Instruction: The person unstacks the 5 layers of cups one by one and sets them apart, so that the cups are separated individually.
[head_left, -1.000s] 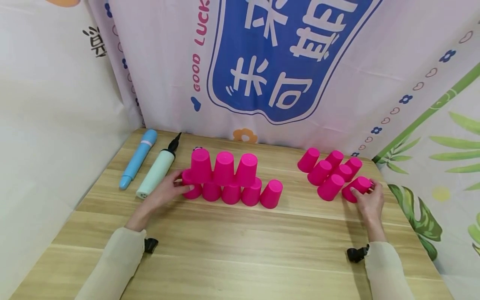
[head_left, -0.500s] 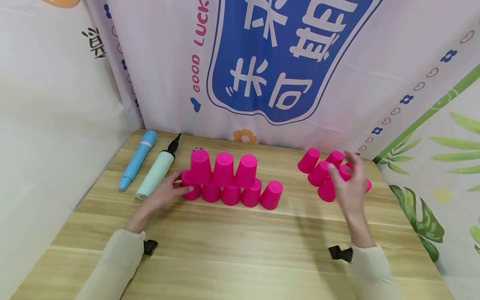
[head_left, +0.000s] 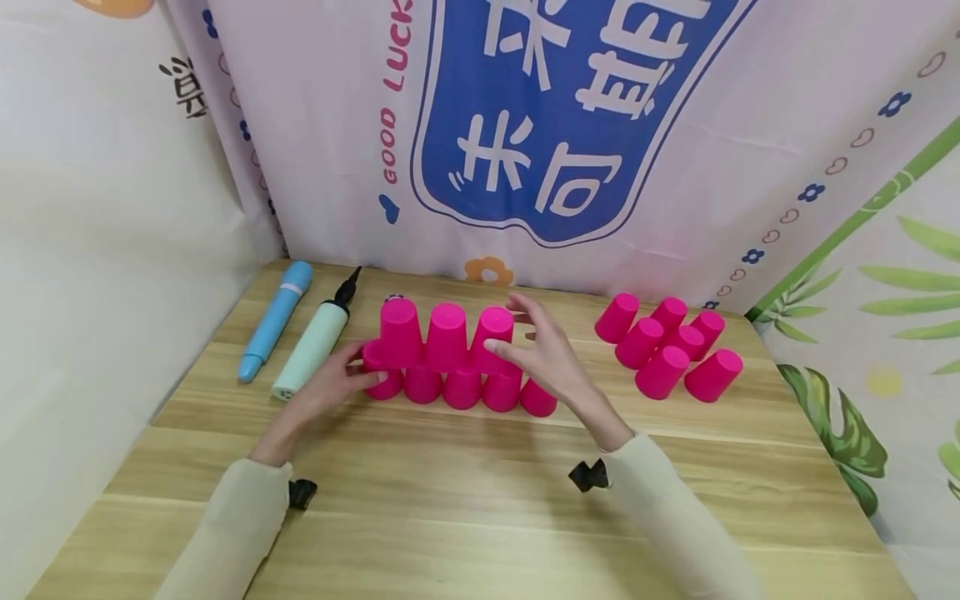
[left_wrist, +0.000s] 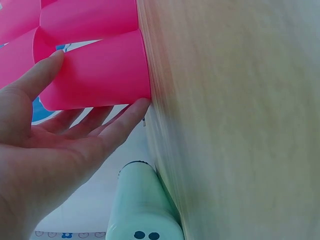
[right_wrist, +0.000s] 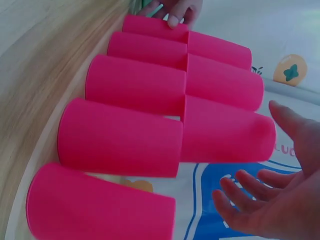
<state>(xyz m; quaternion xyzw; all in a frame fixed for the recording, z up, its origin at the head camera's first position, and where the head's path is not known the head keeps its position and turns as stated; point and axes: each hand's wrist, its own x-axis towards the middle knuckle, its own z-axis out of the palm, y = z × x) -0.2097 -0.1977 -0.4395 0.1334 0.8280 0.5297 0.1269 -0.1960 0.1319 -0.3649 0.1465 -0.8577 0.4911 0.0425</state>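
pink lettering [head_left: 395,83] reading "good luck" and a blue panel [head_left: 453,100] with the white characters 未来可期 mark the cloth [head_left: 337,167] facing a person's two hands. the left hand [head_left: 330,385] grasps the end cup [left_wrist: 105,70] of the bottom row, thumb on one side, fingers on the other. the right hand [head_left: 551,354], released and spread wide, frames the right upper cup [right_wrist: 230,132], fingertips apart from it; whether the thumb touches cannot be told. pink cups stand upside down from the left hand to behind the right: five in the bottom row [head_left: 461,392], three above. seven more cups [head_left: 662,372] cluster to the right of the right hand. near the left hand lie a mint pump [head_left: 313,350] with a black nozzle and, farther out, a blue tube [head_left: 276,323].
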